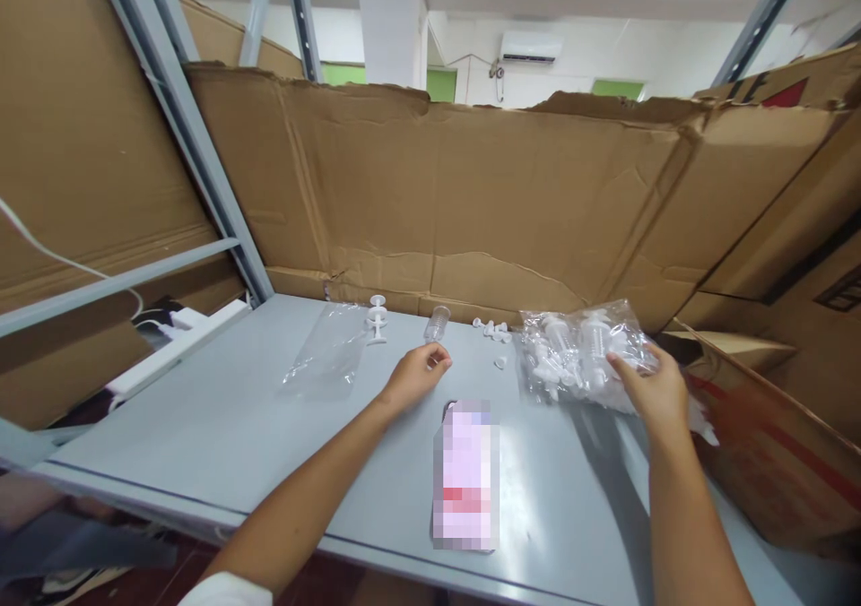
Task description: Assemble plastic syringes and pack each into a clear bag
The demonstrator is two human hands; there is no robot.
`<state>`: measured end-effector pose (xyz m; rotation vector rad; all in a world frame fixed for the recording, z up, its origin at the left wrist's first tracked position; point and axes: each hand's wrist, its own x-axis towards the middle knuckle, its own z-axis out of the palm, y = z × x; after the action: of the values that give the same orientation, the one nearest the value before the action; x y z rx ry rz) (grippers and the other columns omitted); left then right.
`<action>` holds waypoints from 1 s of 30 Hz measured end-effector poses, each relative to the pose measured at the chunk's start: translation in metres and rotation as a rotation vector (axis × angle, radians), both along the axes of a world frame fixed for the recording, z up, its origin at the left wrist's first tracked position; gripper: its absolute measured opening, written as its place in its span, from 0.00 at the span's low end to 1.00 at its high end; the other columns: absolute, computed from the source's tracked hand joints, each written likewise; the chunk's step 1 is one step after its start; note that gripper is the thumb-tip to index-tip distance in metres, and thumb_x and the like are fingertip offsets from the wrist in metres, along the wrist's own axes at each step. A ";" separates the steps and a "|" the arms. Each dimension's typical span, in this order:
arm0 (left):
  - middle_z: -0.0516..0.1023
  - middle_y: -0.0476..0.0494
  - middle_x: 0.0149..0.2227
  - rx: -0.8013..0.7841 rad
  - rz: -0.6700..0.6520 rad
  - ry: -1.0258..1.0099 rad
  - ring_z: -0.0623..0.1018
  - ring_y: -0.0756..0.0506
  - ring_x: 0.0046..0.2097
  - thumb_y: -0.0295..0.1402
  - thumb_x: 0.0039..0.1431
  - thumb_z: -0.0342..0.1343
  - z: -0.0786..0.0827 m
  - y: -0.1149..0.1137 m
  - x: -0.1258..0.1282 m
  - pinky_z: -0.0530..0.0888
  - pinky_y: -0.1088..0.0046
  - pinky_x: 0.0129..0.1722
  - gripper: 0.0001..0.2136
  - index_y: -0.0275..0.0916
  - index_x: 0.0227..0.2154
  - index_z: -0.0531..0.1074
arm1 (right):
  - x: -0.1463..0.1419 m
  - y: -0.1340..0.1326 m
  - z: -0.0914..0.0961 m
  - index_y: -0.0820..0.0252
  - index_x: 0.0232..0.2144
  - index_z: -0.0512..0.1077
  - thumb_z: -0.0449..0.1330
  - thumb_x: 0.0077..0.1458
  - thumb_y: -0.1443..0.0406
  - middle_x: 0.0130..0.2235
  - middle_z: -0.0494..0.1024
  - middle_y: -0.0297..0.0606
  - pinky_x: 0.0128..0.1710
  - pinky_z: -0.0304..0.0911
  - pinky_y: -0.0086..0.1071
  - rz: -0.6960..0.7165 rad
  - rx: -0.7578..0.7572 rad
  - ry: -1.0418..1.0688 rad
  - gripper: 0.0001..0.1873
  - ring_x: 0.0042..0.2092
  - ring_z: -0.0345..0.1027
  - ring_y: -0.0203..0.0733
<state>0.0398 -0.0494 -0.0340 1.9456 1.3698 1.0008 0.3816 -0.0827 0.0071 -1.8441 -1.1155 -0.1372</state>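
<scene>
My left hand (418, 375) rests on the grey table (221, 427) with its fingers curled, pinching a small white part beside a clear plastic tube (437, 323). My right hand (649, 380) grips the edge of a clear plastic bag (578, 355) filled with several white plastic parts. A white plunger piece (378, 317) stands just left of the tube. A few small white caps (492, 330) lie between the tube and the bag.
An empty clear bag (329, 348) lies flat at the left. A blurred-out phone (465, 476) lies near the front edge. Cardboard sheets (471, 203) wall the back and sides. An open cardboard box (773, 445) stands at the right. A white power strip (181, 341) sits left.
</scene>
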 end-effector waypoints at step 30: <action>0.72 0.45 0.28 0.022 0.277 0.217 0.72 0.44 0.32 0.32 0.51 0.52 -0.005 0.053 0.005 0.62 0.73 0.30 0.04 0.40 0.29 0.63 | -0.060 -0.029 -0.008 0.60 0.39 0.72 0.55 0.51 0.63 0.48 0.67 0.47 0.50 0.48 0.50 0.019 0.292 -0.547 0.13 0.52 0.53 0.57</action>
<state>0.0451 0.0037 -0.0386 1.9624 1.7950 0.9505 0.3214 -0.1115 -0.0008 -1.5681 -1.3930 -0.7900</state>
